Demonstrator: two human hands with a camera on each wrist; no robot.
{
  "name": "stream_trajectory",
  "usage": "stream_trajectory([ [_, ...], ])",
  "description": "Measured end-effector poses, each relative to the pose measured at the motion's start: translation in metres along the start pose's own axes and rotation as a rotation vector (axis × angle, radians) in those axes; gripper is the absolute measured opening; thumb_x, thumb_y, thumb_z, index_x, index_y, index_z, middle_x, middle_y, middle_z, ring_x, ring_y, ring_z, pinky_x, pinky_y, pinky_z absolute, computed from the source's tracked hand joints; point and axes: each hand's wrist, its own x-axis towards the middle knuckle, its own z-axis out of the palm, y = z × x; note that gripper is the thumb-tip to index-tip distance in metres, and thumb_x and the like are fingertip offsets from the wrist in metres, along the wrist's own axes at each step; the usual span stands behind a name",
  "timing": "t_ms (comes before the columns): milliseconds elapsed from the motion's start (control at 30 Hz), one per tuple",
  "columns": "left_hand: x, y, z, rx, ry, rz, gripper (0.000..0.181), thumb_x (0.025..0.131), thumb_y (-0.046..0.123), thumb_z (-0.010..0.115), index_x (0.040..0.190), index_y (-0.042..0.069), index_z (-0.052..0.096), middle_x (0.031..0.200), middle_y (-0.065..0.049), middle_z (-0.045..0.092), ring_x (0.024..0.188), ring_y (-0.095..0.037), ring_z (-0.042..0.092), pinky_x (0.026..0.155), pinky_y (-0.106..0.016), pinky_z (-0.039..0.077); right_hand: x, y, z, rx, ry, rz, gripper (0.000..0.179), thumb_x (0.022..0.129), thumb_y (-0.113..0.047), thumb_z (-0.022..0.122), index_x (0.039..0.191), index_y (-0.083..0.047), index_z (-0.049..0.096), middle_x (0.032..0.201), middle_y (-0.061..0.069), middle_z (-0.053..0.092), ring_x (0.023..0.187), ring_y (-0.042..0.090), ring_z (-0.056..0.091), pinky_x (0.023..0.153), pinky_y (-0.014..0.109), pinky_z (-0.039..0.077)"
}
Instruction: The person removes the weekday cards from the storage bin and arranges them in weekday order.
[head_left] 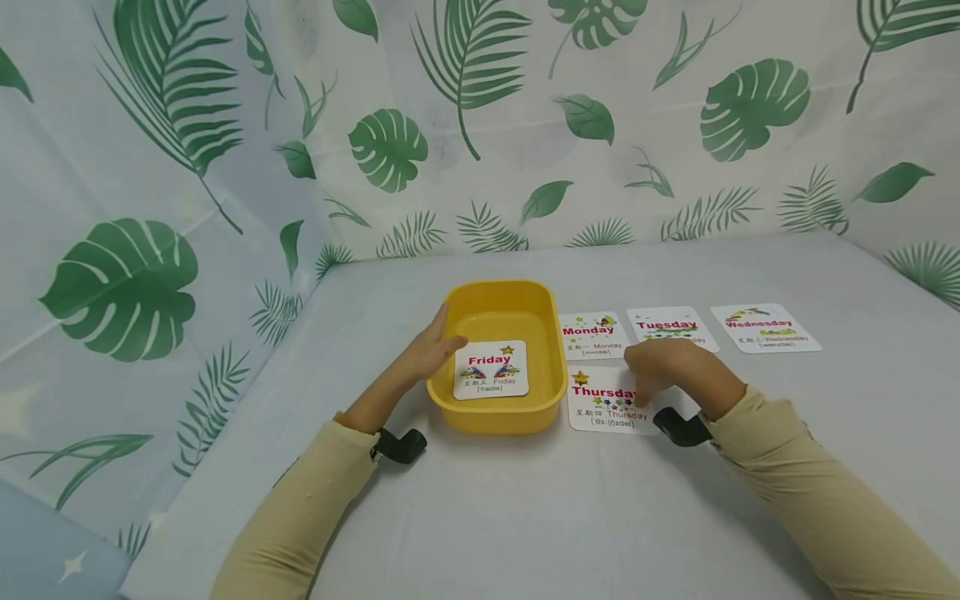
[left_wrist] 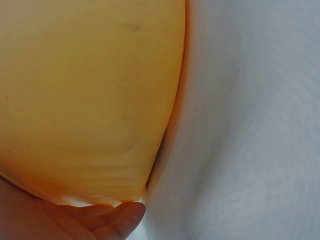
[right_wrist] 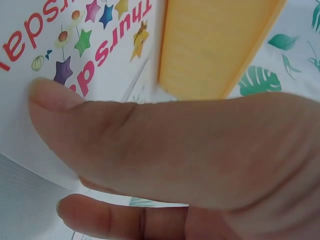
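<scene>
Thursday card (head_left: pixel 603 410): on counter (head_left: pixel 480 517), right of yellow tray (head_left: pixel 487 418), extending left from nearer right grip (head_left: pixel 678 371).
Right grip: thumb over Thursday card — pinching or merely touching, cannot tell.
Friday card (head_left: pixel 491 375): in tray's near end.
Left grip (head_left: pixel 424 354): clamped on tray's left rim.
Beyond: Monday card (head_left: pixel 588 336), Tuesday card (head_left: pixel 667 317).

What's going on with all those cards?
A person's left hand holds a yellow tub with the Friday card in it. The right hand touches the Thursday card, just right of the tub. The Monday card, Tuesday card and Wednesday card lie in a row farther back.
</scene>
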Motion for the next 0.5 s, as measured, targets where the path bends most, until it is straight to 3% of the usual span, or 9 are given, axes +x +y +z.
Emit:
stream_trajectory([
  [167,-0.002,0.0,-0.003,-0.013,0.011,0.003,0.075,0.093,0.025,0.043,0.147,0.012,-0.006,0.154,-0.009,0.005,0.141,-0.026,0.012,0.113,-0.042,0.013,0.001,-0.001,-0.006,0.007,0.0,-0.001,0.048,0.073,-0.023,0.074,0.109,0.004,0.056,0.09,0.011,0.061,0.078,0.024,0.051,0.073,0.04,0.046],
  [267,-0.003,0.0,-0.003,-0.024,0.009,-0.002,0.075,0.093,0.026,0.043,0.147,0.013,-0.006,0.154,-0.009,0.005,0.141,-0.027,0.012,0.113,-0.042,0.013,0.002,0.0,-0.008,0.051,0.023,0.007,0.054,0.075,-0.028,0.072,0.115,0.003,0.055,0.101,0.017,0.061,0.084,0.028,0.053,0.077,0.046,0.046],
  [367,-0.004,0.0,-0.003,-0.033,0.005,-0.003,0.075,0.092,0.026,0.044,0.147,0.013,-0.006,0.154,-0.009,0.006,0.14,-0.026,0.013,0.113,-0.042,0.014,0.003,0.0,-0.01,0.112,0.121,0.014,0.065,0.078,-0.037,0.068,0.127,0.002,0.048,0.118,0.024,0.056,0.097,0.035,0.054,0.084,0.054,0.045],
  [500,-0.003,0.001,-0.002,-0.043,-0.002,0.003,0.075,0.092,0.025,0.044,0.148,0.014,-0.004,0.154,-0.01,0.009,0.14,-0.026,0.017,0.113,-0.042,0.016,0.002,-0.007,-0.014,0.176,0.341,-0.024,0.07,0.082,-0.044,0.062,0.134,-0.003,0.041,0.123,0.025,0.051,0.106,0.038,0.052,0.084,0.055,0.046],
])
